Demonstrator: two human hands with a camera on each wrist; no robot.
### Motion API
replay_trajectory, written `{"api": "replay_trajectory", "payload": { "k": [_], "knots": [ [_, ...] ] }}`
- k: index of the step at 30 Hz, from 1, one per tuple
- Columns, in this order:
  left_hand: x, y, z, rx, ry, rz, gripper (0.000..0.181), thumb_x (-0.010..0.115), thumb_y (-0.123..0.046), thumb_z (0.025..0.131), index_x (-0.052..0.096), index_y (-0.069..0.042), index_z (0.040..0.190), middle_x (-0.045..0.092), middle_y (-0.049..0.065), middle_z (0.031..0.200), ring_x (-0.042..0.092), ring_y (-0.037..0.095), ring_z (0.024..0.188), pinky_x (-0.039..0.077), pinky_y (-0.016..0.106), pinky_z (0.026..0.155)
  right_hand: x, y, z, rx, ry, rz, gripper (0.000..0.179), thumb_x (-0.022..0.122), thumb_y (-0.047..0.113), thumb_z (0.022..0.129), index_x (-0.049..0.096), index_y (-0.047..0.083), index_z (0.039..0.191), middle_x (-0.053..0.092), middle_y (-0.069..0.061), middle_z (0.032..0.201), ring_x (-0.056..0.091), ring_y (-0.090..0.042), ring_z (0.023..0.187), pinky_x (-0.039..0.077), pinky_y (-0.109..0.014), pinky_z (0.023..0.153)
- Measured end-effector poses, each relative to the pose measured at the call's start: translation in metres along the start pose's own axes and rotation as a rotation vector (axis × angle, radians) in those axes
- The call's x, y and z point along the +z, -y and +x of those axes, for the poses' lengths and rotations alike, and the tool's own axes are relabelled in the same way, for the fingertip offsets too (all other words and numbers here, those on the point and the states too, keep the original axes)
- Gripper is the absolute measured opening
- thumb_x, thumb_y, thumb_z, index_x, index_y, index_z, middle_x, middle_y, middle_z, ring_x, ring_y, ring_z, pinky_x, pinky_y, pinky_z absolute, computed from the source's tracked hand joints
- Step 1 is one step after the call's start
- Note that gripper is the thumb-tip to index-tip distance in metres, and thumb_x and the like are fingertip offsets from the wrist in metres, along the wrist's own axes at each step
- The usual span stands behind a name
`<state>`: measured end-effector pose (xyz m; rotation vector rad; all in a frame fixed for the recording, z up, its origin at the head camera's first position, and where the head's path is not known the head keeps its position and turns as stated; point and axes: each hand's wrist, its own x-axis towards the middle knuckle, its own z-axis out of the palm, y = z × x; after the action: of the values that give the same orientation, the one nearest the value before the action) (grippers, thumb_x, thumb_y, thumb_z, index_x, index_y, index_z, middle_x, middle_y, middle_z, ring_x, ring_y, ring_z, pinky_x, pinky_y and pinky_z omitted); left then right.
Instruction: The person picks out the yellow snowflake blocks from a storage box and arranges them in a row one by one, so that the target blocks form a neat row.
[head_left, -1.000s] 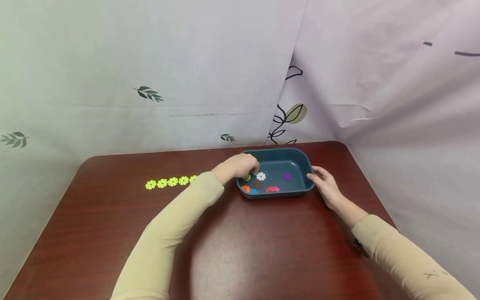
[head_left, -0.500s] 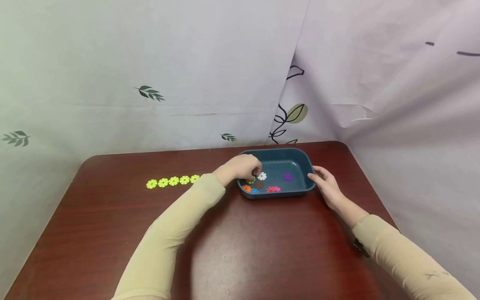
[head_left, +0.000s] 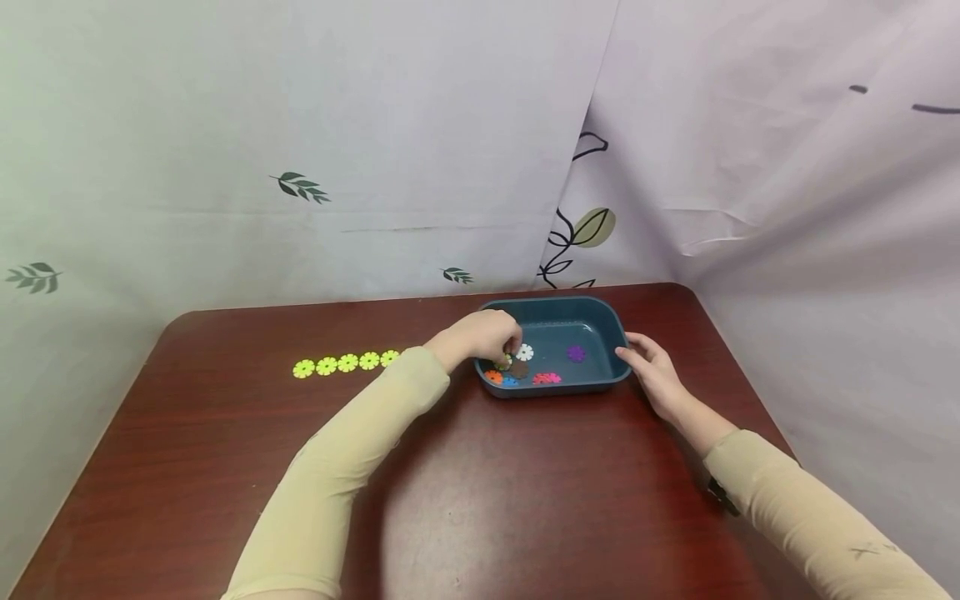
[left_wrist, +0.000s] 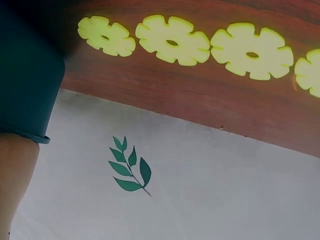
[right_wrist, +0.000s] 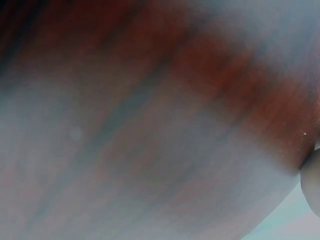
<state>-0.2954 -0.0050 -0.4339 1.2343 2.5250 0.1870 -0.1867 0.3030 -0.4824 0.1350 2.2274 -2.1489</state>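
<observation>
In the head view my left hand [head_left: 491, 335] reaches over the left rim of a dark blue plastic basin [head_left: 555, 387]. Its fingers are curled down at a yellow-green snowflake disc [head_left: 504, 363] inside and seem to pinch it; the fingertips are partly hidden. Close by lie a white disc [head_left: 524, 352], a brown disc [head_left: 519, 369], an orange disc [head_left: 493, 377] and a blue disc [head_left: 510, 382]. At the basin's right end my right hand [head_left: 656, 373] grips the wall, thumb at the rim and fingers outside.
A row of yellow-green discs [head_left: 348, 362] lies left of the basin, partly behind my left sleeve [head_left: 352, 450]. Red-pink discs [head_left: 546, 378] and a purple disc [head_left: 575, 354] are also in the basin. Fabric walls [head_left: 375, 167] border the brown wooden table [head_left: 480, 500].
My left hand has shifted slightly to the right inside the basin, and the yellow-green disc at its fingertips has moved with it. My right hand keeps its grip on the basin.
</observation>
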Motion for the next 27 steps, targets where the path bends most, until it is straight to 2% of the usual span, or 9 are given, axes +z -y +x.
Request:
{"api": "replay_trajectory", "payload": {
  "k": [8, 17, 22, 27],
  "knots": [
    [-0.0009, 0.0006, -0.0008, 0.018, 0.015, -0.013, 0.017, 0.09, -0.021, 0.087, 0.077, -0.016, 0.097, 0.075, -0.002, 0.095, 0.066, 0.013, 0.088, 0.058, 0.031, 0.083, 0.0001, -0.0001, 0.0, -0.006, 0.002, -0.009, 0.035, 0.059, 0.009, 0.108, 0.05, -0.005, 0.139, 0.067, 0.015, 0.103, 0.066, 0.003, 0.093, 0.053, -0.01, 0.087],
    [-0.0013, 0.0004, -0.0018, 0.028, 0.023, -0.034, 0.022, 0.091, -0.03, 0.087, 0.077, -0.016, 0.096, 0.072, -0.002, 0.091, 0.063, 0.013, 0.085, 0.055, 0.029, 0.078, -0.0002, -0.0007, -0.0007, -0.004, -0.001, -0.002, 0.033, 0.059, 0.009, 0.107, 0.051, -0.003, 0.137, 0.068, 0.015, 0.103, 0.066, 0.003, 0.093, 0.054, -0.01, 0.086],
    [-0.0011, 0.0017, 0.0001, 0.033, 0.036, -0.021, 0.023, 0.093, -0.026, 0.084, 0.077, -0.017, 0.098, 0.072, -0.002, 0.092, 0.063, 0.012, 0.086, 0.056, 0.028, 0.08, 0.0004, -0.0006, -0.0003, -0.007, 0.0, 0.006, 0.031, 0.059, 0.008, 0.107, 0.052, -0.002, 0.136, 0.069, 0.015, 0.102, 0.067, 0.003, 0.093, 0.054, -0.01, 0.086],
    [-0.0007, 0.0017, 0.0012, 0.029, 0.049, -0.004, 0.022, 0.093, -0.023, 0.084, 0.074, -0.017, 0.092, 0.071, -0.002, 0.091, 0.063, 0.013, 0.084, 0.055, 0.029, 0.077, 0.0006, -0.0001, 0.0002, -0.005, -0.002, 0.012, 0.029, 0.059, 0.007, 0.107, 0.053, 0.0, 0.134, 0.069, 0.015, 0.101, 0.067, 0.002, 0.092, 0.054, -0.01, 0.086]
  ]
}}
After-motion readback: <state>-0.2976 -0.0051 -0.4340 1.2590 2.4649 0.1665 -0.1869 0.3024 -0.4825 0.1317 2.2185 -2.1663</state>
